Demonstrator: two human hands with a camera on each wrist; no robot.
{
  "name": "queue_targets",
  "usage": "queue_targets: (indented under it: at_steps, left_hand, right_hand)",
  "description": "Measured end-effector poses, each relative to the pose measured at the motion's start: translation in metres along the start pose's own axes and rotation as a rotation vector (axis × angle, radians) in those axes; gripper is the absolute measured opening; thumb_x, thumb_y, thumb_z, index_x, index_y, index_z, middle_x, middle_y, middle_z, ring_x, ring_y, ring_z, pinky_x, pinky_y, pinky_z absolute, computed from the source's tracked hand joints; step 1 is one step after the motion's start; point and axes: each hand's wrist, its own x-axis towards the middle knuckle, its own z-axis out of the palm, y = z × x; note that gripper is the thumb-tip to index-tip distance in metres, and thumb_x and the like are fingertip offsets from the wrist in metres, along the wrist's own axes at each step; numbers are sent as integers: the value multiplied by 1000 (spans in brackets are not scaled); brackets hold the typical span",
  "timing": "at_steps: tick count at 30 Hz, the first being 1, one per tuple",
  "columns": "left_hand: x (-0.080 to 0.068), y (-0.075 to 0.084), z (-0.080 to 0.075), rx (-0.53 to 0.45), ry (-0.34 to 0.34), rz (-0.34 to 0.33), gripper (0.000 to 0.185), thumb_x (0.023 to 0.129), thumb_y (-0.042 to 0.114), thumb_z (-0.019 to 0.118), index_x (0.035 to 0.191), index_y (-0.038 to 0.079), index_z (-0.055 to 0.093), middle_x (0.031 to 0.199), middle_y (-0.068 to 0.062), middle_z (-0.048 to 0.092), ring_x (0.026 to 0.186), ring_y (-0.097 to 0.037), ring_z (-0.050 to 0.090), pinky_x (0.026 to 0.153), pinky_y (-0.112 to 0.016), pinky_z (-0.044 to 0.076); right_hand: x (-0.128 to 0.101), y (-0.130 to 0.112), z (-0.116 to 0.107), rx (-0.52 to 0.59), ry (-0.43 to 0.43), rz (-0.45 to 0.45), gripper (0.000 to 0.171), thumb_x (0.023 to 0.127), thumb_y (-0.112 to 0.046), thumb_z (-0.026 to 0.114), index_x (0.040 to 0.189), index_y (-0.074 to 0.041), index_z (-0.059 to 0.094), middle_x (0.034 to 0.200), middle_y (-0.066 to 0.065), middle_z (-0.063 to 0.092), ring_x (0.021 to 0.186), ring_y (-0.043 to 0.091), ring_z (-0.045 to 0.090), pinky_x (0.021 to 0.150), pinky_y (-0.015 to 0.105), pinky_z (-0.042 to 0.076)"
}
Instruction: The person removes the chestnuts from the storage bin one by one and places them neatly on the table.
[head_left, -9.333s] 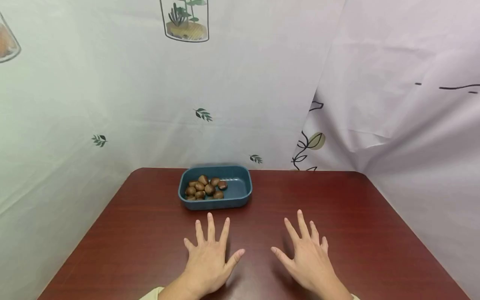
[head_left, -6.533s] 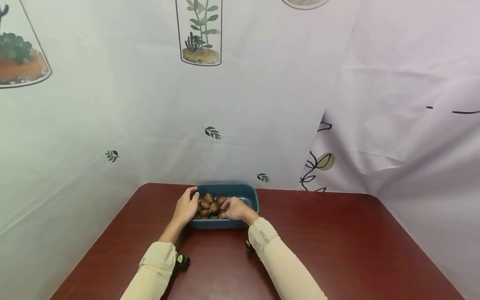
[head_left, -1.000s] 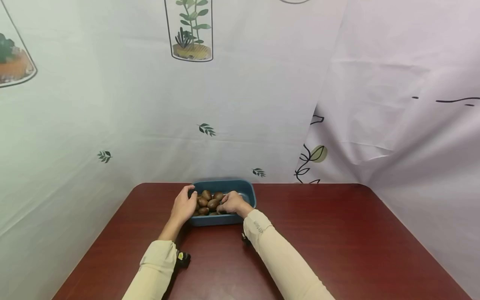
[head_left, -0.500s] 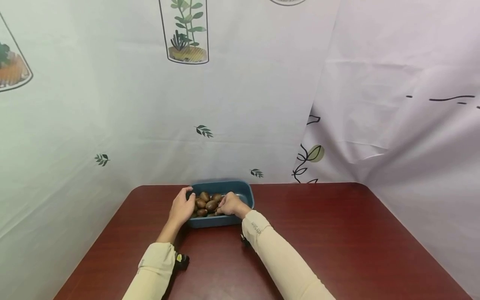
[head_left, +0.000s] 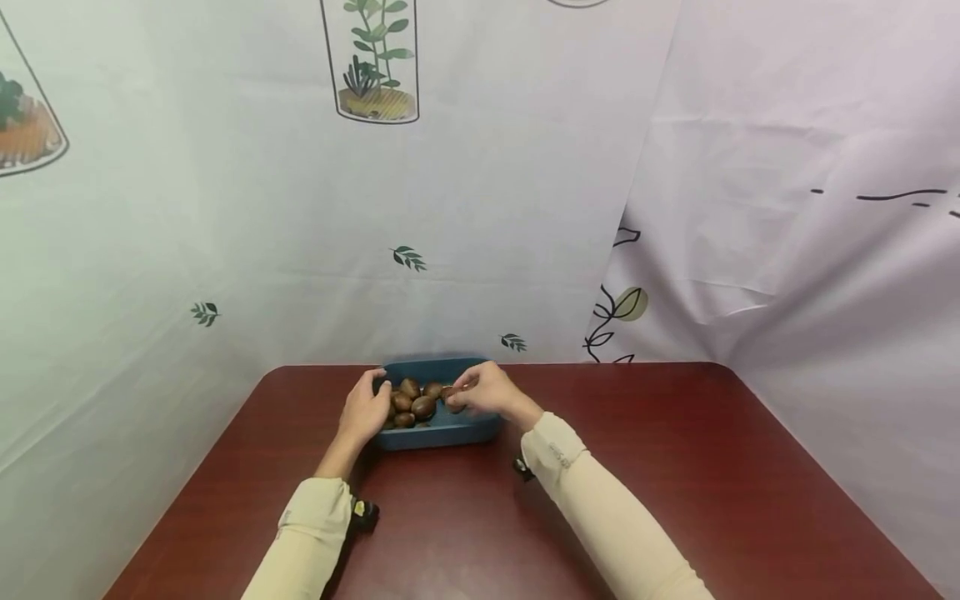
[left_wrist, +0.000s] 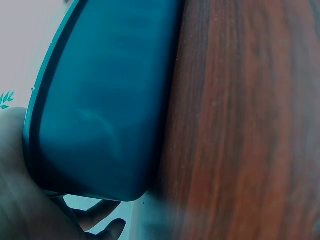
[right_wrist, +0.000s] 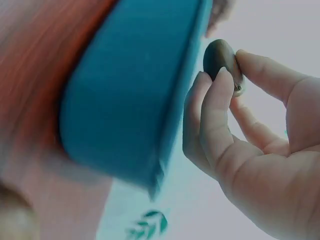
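Note:
In the head view a blue rectangular box (head_left: 438,437) stands at the table's far side, with several brown chestnuts (head_left: 423,407) gathered in its left part. My left hand (head_left: 365,410) grips the box's left end, its fingers bent around the corner and partly hidden. Over the right part of the box, my right hand (head_left: 491,392) pinches one chestnut (right_wrist: 220,57) between thumb and fingertips. The right wrist view shows that chestnut raised beside the rim. In the left wrist view the box wall (left_wrist: 105,100) covers part of the left hand (left_wrist: 30,200).
The reddish-brown wooden table (head_left: 442,525) extends in front of the box and to both sides. Pale printed cloth (head_left: 510,208) hangs close behind it. A blurred brown rounded shape (right_wrist: 15,217) shows in the right wrist view's corner; its kind is unclear.
Half a second ago my right hand was down among the chestnuts; now it has risen up and to the right with one pinched. My left hand stays at the box's left end.

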Motion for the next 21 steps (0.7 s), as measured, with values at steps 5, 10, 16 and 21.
queue_targets:
  at_steps: [5, 10, 16, 21]
  left_hand:
    - [2, -2, 0, 6, -1, 3, 47, 105, 30, 38, 148, 9, 40, 153, -17, 39, 138, -40, 37, 104, -62, 33]
    - [2, -2, 0, 17, -5, 4, 47, 105, 29, 38, 148, 9, 40, 153, -18, 38, 138, -41, 37, 103, -64, 32]
    - [1, -2, -1, 16, -13, 6, 47, 106, 29, 39, 148, 9, 40, 153, -19, 39, 138, -41, 37, 103, -63, 33]
    - [0, 0, -2, 8, -19, 4, 47, 106, 30, 38, 149, 9, 39, 153, -18, 38, 138, -41, 37, 103, -64, 33]
  right_hand:
    - [-20, 8, -25, -28, 15, -23, 16, 87, -11, 75, 101, -2, 74, 88, 7, 73, 77, 28, 71, 71, 41, 58]
    - [-40, 23, -44, -7, 36, 7, 15, 88, -9, 75, 99, 0, 74, 90, 9, 74, 79, 27, 72, 72, 42, 58]
    - [-60, 42, -62, -41, 77, 62, 13, 87, -8, 74, 96, 1, 75, 88, 8, 72, 77, 17, 68, 71, 37, 58]
    - [-72, 54, -74, -77, 87, 68, 13, 87, -6, 73, 97, 3, 74, 90, 9, 73, 77, 16, 65, 72, 40, 57]
